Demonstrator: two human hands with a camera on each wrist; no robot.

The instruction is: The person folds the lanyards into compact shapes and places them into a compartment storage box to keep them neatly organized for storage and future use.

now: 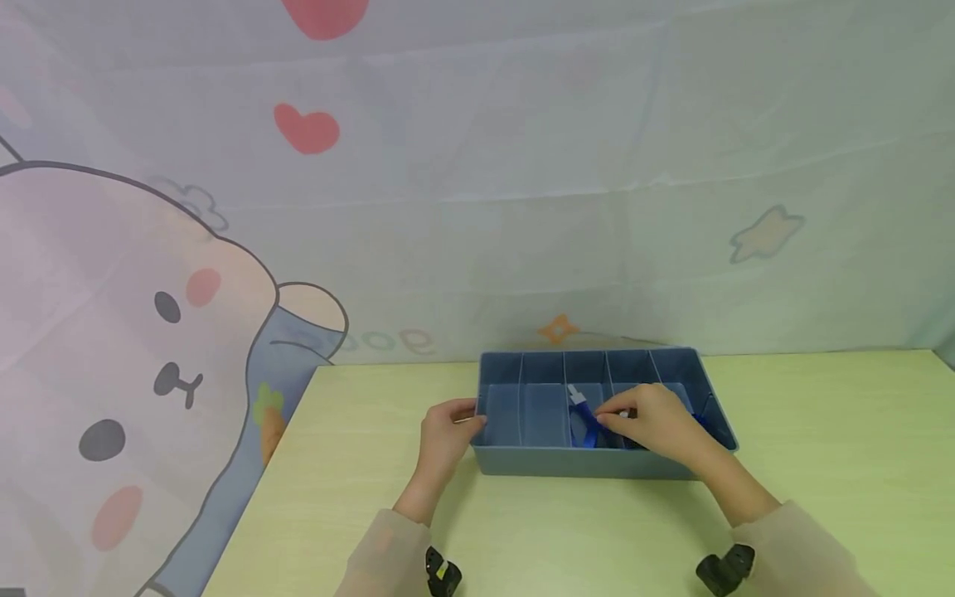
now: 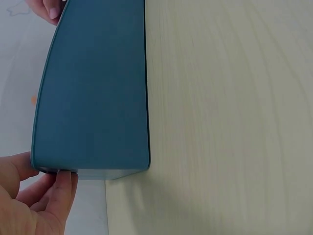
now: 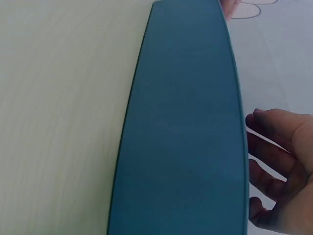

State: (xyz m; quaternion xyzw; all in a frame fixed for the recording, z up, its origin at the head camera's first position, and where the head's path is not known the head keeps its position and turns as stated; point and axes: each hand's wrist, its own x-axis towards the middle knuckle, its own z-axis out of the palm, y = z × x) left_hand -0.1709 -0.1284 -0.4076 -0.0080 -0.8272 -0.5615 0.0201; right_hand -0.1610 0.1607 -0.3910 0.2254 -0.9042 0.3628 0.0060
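Note:
A blue-grey divided box (image 1: 589, 463) stands on the table, its row of compartments facing up. At its left end my left hand (image 1: 446, 438) grips the wall, thumb at the rim and fingers along the outside. A blue strap with a white end piece (image 1: 584, 413) lies in the middle compartment. My right hand (image 1: 656, 421) reaches over the front wall and pinches the strap between thumb and fingertips. In the right wrist view the box's front wall (image 3: 186, 122) hides what those fingers touch.
More blue material (image 1: 699, 420) shows in the right-hand compartment, partly behind my right hand. The pale yellow table (image 1: 582, 531) extends around the box. A printed cloth (image 1: 522, 249) hangs behind the table's back edge.

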